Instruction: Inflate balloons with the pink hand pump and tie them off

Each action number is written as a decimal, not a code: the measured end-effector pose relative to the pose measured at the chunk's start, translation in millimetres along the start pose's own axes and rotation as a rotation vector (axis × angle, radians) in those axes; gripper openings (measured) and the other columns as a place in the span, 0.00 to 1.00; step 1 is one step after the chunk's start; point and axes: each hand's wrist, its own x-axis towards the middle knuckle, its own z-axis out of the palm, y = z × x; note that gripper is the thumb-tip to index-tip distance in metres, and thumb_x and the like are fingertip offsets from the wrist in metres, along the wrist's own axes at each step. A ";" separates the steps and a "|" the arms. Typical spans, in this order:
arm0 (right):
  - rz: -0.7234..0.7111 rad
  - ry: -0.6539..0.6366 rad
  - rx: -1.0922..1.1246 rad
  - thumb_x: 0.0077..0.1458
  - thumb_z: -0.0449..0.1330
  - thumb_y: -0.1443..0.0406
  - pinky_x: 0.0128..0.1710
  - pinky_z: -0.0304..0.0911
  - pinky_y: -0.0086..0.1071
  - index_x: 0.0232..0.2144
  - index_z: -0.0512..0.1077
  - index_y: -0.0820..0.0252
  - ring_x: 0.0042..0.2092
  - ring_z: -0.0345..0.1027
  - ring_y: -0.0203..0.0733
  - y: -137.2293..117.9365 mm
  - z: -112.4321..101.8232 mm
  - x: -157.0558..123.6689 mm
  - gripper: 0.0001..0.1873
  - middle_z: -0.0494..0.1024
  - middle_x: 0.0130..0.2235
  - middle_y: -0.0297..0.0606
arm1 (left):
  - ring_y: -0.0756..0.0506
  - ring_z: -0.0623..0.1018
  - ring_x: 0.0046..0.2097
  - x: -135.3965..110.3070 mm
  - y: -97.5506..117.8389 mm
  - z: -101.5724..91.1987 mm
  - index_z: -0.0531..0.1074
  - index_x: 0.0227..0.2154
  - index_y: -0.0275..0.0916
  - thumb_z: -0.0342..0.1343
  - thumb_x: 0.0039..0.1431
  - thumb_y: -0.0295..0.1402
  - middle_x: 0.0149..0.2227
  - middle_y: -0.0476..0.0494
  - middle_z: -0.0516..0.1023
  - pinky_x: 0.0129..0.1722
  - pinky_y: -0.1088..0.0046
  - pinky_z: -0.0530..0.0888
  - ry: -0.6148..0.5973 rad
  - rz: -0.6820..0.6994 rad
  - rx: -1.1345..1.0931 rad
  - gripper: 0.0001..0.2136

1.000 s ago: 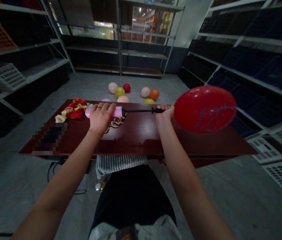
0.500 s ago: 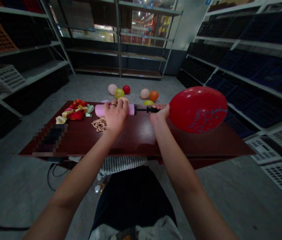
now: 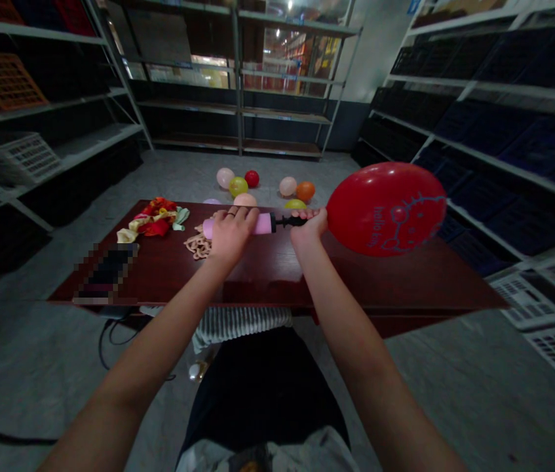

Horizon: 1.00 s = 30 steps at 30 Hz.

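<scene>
My left hand (image 3: pixel 234 231) is wrapped round the pink barrel of a balloon pump (image 3: pixel 263 224), held level above the table. At the pump's black end, my right hand (image 3: pixel 309 227) is closed round the handle and the neck of a red balloon (image 3: pixel 380 210). The balloon is large and round, with a blue line drawing and lettering on its side. Its neck and the nozzle are hidden by my fingers. Just below my left hand lies a tangle of tan cord or strips (image 3: pixel 198 245). Limp coloured balloons (image 3: pixel 156 219) are heaped farther left.
The dark red table (image 3: pixel 257 282) carries a blurred dark flat device (image 3: pixel 107 272) at left. Beyond it, several inflated balloons, one orange (image 3: pixel 305 191), rest on the floor. Shelves (image 3: pixel 282 117) stand behind and on both sides. White crates (image 3: pixel 525 298) sit at right.
The pump has shortened: its black rod shows less between barrel and handle. My left hand has moved slightly right towards my right hand. The view has shifted a little.
</scene>
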 end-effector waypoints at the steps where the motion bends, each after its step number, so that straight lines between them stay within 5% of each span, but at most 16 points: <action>1: -0.002 0.002 0.000 0.63 0.44 0.69 0.17 0.53 0.23 0.22 0.45 0.53 0.16 0.46 0.28 -2.6 -0.2 1.3 0.17 0.47 0.17 0.20 | 0.31 0.76 0.49 -1.7 -3.3 -0.1 0.72 0.53 0.35 0.51 0.65 0.29 0.48 0.30 0.78 0.44 0.54 0.68 0.001 0.000 -0.002 0.15; 10: -0.039 0.055 -0.040 0.63 0.43 0.70 0.17 0.51 0.22 0.23 0.43 0.54 0.16 0.45 0.27 -40.4 -18.5 20.1 0.17 0.46 0.17 0.19 | 0.30 0.76 0.47 -28.1 -42.2 4.9 0.73 0.54 0.35 0.47 0.68 0.31 0.47 0.28 0.78 0.46 0.52 0.68 0.019 0.034 0.040 0.17; 16: -0.020 0.047 -0.053 0.64 0.41 0.71 0.18 0.51 0.22 0.23 0.42 0.54 0.16 0.43 0.27 -35.2 -22.7 20.0 0.17 0.46 0.16 0.19 | 0.30 0.75 0.50 -33.4 -53.1 -5.5 0.74 0.54 0.41 0.46 0.67 0.30 0.48 0.28 0.79 0.49 0.48 0.68 0.057 0.011 -0.043 0.18; 23: -0.005 0.013 -0.013 0.63 0.41 0.73 0.18 0.51 0.21 0.22 0.42 0.54 0.16 0.44 0.27 -30.4 -12.4 24.5 0.19 0.47 0.16 0.20 | 0.30 0.74 0.49 -19.3 -33.4 -24.7 0.74 0.52 0.41 0.44 0.69 0.29 0.46 0.31 0.79 0.49 0.46 0.67 0.115 -0.031 0.052 0.16; 30: 0.047 -0.044 -0.024 0.64 0.43 0.70 0.18 0.52 0.21 0.21 0.42 0.54 0.16 0.44 0.27 -7.3 -7.4 6.3 0.20 0.46 0.16 0.20 | 0.31 0.75 0.48 0.7 13.9 -25.0 0.74 0.49 0.35 0.43 0.69 0.25 0.44 0.30 0.79 0.45 0.51 0.68 0.079 0.032 0.024 0.15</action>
